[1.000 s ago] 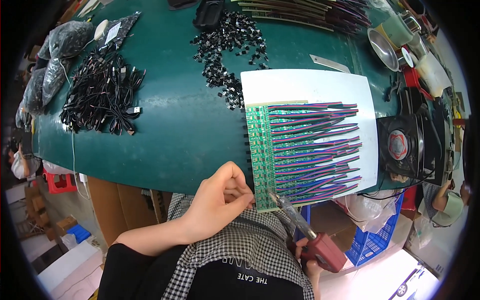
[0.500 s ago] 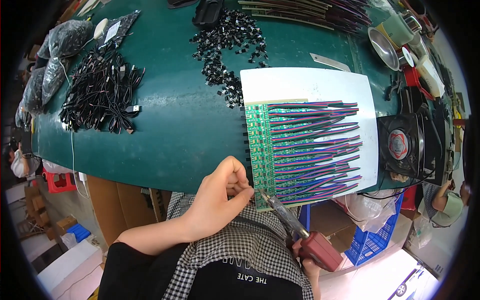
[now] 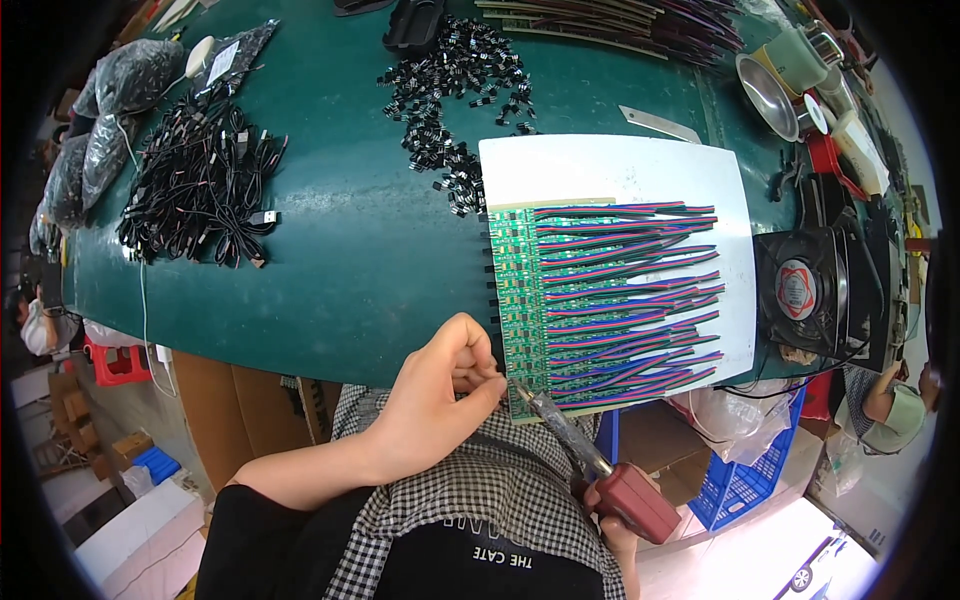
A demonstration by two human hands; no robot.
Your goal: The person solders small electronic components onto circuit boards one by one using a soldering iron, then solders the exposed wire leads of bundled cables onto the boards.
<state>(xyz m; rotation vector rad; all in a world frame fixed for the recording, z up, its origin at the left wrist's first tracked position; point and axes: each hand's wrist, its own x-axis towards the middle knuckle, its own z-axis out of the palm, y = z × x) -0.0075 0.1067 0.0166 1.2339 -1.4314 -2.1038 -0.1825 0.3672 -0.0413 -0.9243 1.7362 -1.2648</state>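
Observation:
My right hand [image 3: 618,530], partly hidden behind the handle, grips a soldering iron [image 3: 645,503] with a thick dark red handle. Its tip points up and left, at the lower left corner of a panel of green circuit boards [image 3: 518,300]. My left hand [image 3: 445,385] is closed in a pinch just left of that tip, at the panel's edge; what the fingers hold is hidden. Rows of striped flat wires [image 3: 630,290] run rightward from the boards. Small black connectors [image 3: 491,268] stick out along the panel's left edge. A white board [image 3: 610,165] lies beneath the panel.
Loose black connectors [image 3: 440,120] are heaped at the back centre. Black USB cables [image 3: 205,190] lie in a pile on the left of the green table [image 3: 350,250]. A blade [image 3: 660,124] lies behind the white board, and a black fan [image 3: 800,285] stands right of it.
The soldering iron has shifted slightly left, its tip coming a little closer to my left fingertips. My left hand has hardly moved.

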